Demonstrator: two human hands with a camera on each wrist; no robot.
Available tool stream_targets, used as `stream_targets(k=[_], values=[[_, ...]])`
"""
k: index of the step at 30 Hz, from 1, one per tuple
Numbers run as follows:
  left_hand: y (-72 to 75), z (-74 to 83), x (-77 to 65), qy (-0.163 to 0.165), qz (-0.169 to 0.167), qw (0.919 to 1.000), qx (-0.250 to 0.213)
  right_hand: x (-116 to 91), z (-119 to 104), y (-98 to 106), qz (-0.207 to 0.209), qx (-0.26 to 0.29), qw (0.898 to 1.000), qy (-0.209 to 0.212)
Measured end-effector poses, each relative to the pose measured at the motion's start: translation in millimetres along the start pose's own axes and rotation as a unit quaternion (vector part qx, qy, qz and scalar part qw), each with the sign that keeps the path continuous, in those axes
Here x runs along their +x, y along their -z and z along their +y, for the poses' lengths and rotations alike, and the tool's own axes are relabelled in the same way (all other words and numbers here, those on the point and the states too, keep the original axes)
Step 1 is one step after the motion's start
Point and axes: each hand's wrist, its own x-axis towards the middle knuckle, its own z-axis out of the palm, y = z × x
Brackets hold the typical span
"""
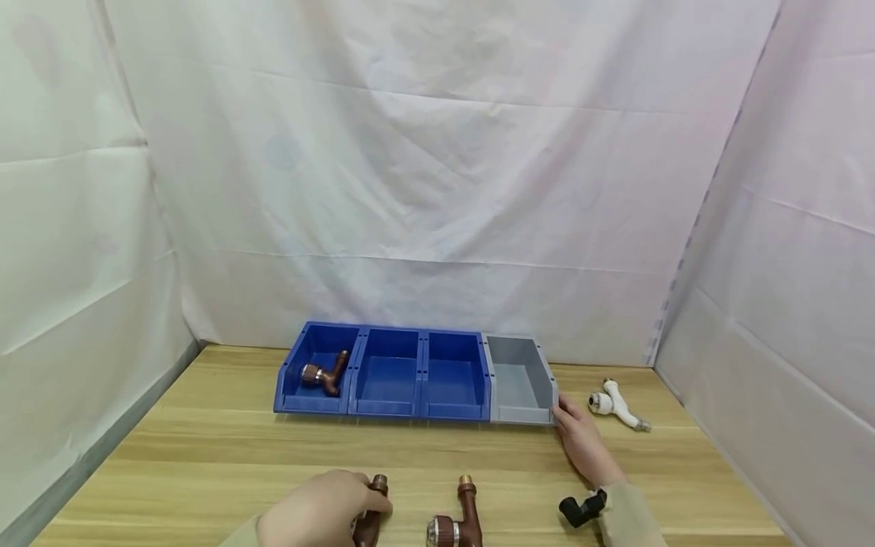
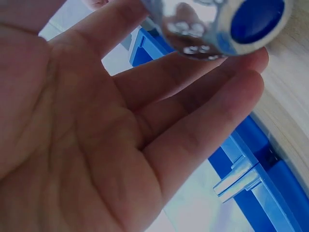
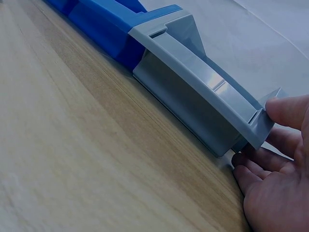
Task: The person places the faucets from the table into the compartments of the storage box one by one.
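Note:
My left hand (image 1: 317, 505) holds a brown pipe fitting (image 1: 370, 526) low over the front of the table; its far end is a dark threaded stub. In the left wrist view the fitting's shiny metal collar (image 2: 190, 24) with a blue disc in its end lies against the fingers. My right hand (image 1: 586, 444) grips the front right corner of the grey bin (image 1: 522, 415). Seen from the right wrist, the thumb (image 3: 287, 111) presses on the rim while the other fingers curl beneath it. A similar brown fitting (image 1: 469, 513) with a brass end lies between the hands.
Three blue bins (image 1: 386, 407) stand in a row left of the grey one; the leftmost holds a brown fitting (image 1: 333, 377). A white fitting (image 1: 618, 404) lies to the right on the wooden table (image 1: 205, 456). A black elbow piece (image 1: 581, 509) shows by the right wrist. White sheets (image 1: 437, 190) surround the table.

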Motion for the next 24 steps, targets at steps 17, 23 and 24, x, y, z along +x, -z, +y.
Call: stream_targets(k=[17,23,24], values=[[1.7,3.9,3.9,0.004,-0.033,0.9994,-0.006,-3.7,4.1,3.2,-0.006,-0.001,1.000,0.010],[-1.2,2.8,2.0,-0.002,-0.025,0.9986,-0.047,0.3,5.1,0.3,-0.007,-0.009,1.000,0.013],[-1.4,2.7,1.4,-0.001,-0.019,0.9987,-0.048,1.1,4.9,-0.2,-0.007,-0.007,1.000,0.015]])
